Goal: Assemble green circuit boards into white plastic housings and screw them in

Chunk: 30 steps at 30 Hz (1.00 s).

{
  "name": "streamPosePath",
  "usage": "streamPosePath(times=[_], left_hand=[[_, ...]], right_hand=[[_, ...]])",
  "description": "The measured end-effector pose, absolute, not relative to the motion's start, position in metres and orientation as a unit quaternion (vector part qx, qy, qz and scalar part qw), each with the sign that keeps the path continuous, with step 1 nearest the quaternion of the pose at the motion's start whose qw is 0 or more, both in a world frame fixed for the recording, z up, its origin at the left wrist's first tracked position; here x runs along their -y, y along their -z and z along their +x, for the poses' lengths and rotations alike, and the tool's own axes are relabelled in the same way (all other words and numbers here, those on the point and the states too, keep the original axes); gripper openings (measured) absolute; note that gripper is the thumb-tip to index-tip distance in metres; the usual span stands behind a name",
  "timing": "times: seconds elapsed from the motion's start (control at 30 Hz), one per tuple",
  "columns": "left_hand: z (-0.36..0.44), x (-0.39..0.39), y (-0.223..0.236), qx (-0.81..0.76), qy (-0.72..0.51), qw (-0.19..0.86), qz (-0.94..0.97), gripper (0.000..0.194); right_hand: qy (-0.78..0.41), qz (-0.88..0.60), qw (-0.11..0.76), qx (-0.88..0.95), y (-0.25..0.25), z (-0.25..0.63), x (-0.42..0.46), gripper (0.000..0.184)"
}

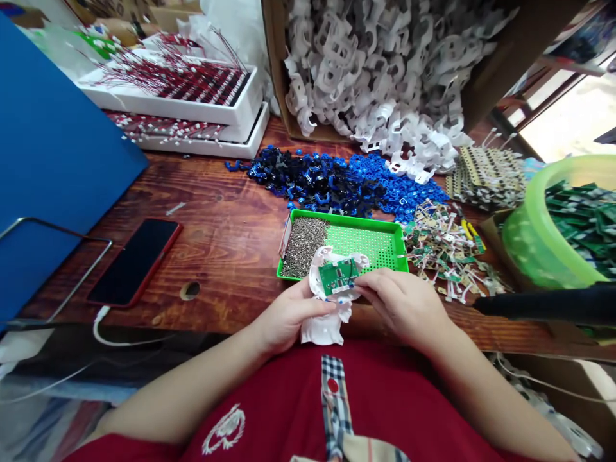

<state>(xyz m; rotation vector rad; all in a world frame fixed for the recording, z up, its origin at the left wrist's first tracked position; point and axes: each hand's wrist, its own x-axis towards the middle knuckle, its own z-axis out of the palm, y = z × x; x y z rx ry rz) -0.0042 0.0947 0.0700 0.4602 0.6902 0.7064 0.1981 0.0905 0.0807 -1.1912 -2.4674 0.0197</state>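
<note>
My left hand (pixel 289 316) is closed around a white plastic housing (pixel 327 321) at the table's near edge. A small green circuit board (pixel 337 276) sits in the top of the housing. My right hand (pixel 402 301) pinches the board's right side with fingers pressed together. Just beyond both hands lies a green tray (pixel 385 240) with a heap of small metal screws (pixel 303 244) in its left half.
Blue and black clips (pixel 337 183) are piled mid-table. A cardboard box of white housings (pixel 385 70) spills behind them. Loose boards with wires (pixel 447 250) lie right, beside a green basin (pixel 534 256). A phone (pixel 135 260), blue panel (pixel 48 154) and white trays (pixel 192 106) lie left.
</note>
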Motion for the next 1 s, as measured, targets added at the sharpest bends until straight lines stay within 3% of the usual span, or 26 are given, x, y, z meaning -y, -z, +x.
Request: streamPosePath(times=[0.27, 0.4, 0.7, 1.0], left_hand=[[-0.009, -0.094, -0.065, -0.334, -0.333, 0.855, 0.217, 0.045], [-0.008, -0.093, -0.064, -0.353, -0.366, 0.828, 0.234, 0.047], [-0.005, -0.092, -0.062, -0.346, -0.382, 0.816, 0.262, 0.042], [-0.001, -0.092, -0.060, -0.402, -0.399, 0.768, 0.298, 0.035]], right_hand=[[-0.133, -0.428, 0.300, 0.842, -0.079, 0.196, -0.089, 0.008], [-0.125, -0.440, 0.327, 0.827, -0.076, 0.182, -0.087, 0.008], [-0.089, -0.475, 0.305, 0.821, -0.069, 0.174, -0.093, 0.008], [-0.174, -0.472, 0.247, 0.828, -0.075, 0.173, -0.093, 0.014]])
